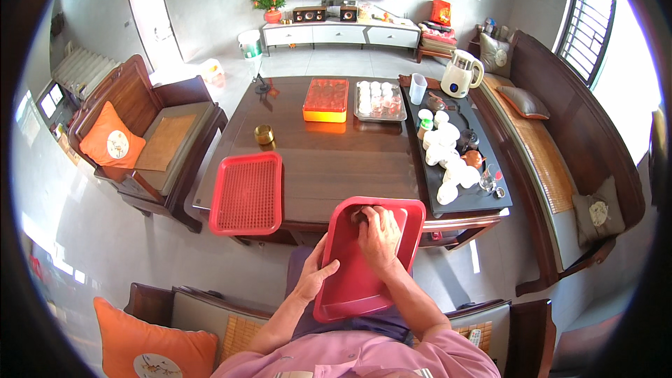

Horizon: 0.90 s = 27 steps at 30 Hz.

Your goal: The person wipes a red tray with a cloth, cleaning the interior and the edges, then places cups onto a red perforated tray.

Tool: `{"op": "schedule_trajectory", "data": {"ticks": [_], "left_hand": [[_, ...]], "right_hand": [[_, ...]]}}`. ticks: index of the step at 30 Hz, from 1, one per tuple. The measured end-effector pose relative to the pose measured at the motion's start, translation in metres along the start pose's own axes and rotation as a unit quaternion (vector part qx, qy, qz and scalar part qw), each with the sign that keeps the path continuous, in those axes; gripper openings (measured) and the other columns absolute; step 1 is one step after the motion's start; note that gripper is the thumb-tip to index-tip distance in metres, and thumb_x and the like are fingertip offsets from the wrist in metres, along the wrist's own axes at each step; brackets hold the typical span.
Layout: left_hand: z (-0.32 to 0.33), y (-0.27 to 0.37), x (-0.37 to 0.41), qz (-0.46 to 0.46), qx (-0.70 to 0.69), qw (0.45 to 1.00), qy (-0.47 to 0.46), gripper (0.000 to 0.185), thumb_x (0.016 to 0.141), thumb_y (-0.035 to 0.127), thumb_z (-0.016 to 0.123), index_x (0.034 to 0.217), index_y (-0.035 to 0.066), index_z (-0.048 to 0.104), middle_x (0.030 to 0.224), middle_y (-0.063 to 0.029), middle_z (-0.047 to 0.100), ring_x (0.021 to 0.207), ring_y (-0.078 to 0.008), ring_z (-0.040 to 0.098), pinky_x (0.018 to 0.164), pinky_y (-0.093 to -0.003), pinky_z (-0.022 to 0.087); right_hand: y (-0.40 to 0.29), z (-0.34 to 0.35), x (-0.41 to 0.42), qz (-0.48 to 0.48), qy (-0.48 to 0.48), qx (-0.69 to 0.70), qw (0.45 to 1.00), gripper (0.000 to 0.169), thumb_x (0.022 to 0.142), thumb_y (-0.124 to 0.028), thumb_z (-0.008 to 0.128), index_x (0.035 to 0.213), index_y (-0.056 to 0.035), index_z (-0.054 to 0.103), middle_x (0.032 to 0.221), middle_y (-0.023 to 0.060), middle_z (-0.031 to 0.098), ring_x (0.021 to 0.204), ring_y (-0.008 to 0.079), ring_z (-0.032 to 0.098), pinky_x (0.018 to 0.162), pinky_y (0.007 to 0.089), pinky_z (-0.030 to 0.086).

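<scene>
A deep red plastic tray (346, 278) leans over my lap, its far end near the front edge of the table. Along its left rim, my left hand (316, 271) grips it with the thumb on the inner side. Inside the tray, near the far end, my right hand (379, 233) presses down with bent fingers. Those fingers close on a small dark brown thing (358, 215), mostly hidden, perhaps a cloth or brush. Left of my hands, a red perforated plastic tray (248, 194) lies on the table corner, slightly over the front edge.
The dark wooden table (336, 168) carries a brass bowl (264, 135), an orange-red box (325, 100) and a clear tray of cups (379, 101). At right, a black tea tray (446, 157) holds several white cups and an electric kettle (462, 74). Wooden sofas (567, 131) flank the table.
</scene>
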<state>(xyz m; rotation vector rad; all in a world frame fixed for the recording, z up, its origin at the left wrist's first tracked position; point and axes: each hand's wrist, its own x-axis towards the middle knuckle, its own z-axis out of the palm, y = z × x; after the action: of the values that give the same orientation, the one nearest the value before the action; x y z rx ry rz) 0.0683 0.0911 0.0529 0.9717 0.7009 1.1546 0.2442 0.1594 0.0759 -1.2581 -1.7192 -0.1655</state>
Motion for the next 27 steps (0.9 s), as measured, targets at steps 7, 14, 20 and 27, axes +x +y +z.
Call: {"op": "schedule_trajectory", "data": {"ticks": [7, 14, 20, 27], "left_hand": [[-0.002, -0.001, 0.001, 0.003, 0.012, 1.000, 0.011, 0.076, 0.096, 0.008, 0.066, 0.160, 0.004, 0.025, 0.158, -0.0092, 0.037, 0.146, -0.0197, 0.035, 0.121, -0.0349, 0.026], [-0.011, -0.004, 0.009, 0.049, 0.051, 0.996, 0.058, 0.072, 0.098, 0.019, 0.066, 0.157, 0.001, 0.029, 0.155, -0.0105, 0.041, 0.144, -0.0205, 0.037, 0.120, -0.0352, 0.027], [-0.024, -0.002, 0.020, 0.089, -0.004, 0.985, 0.146, 0.056, 0.098, 0.015, 0.064, 0.148, 0.000, 0.043, 0.137, -0.0084, 0.057, 0.125, -0.0174, 0.055, 0.107, -0.0330, 0.043], [-0.029, 0.017, 0.017, 0.104, 0.000, 0.982, 0.158, 0.050, 0.101, 0.018, 0.061, 0.145, 0.001, 0.047, 0.134, -0.0057, 0.058, 0.121, -0.0149, 0.055, 0.106, -0.0313, 0.042]], "right_hand": [[-0.016, 0.001, 0.000, 0.011, -0.060, 0.128, 0.990, 0.044, 0.080, 0.007, 0.064, 0.122, -0.0026, 0.062, 0.116, 0.0182, 0.062, 0.111, 0.0379, 0.059, 0.096, 0.0464, 0.049], [-0.042, 0.008, -0.033, 0.013, -0.166, 0.246, 0.955, 0.045, 0.079, 0.007, 0.060, 0.123, 0.0026, 0.053, 0.115, 0.0254, 0.056, 0.110, 0.0461, 0.054, 0.096, 0.0497, 0.047], [-0.055, 0.009, -0.094, 0.038, -0.313, 0.302, 0.900, 0.043, 0.081, 0.004, 0.059, 0.123, -0.0010, 0.053, 0.112, 0.0240, 0.053, 0.108, 0.0449, 0.054, 0.095, 0.0491, 0.048], [-0.035, -0.001, -0.120, -0.067, -0.402, 0.266, 0.874, 0.035, 0.081, 0.003, 0.062, 0.115, -0.0030, 0.063, 0.113, 0.0165, 0.055, 0.108, 0.0369, 0.058, 0.095, 0.0436, 0.051]]}}
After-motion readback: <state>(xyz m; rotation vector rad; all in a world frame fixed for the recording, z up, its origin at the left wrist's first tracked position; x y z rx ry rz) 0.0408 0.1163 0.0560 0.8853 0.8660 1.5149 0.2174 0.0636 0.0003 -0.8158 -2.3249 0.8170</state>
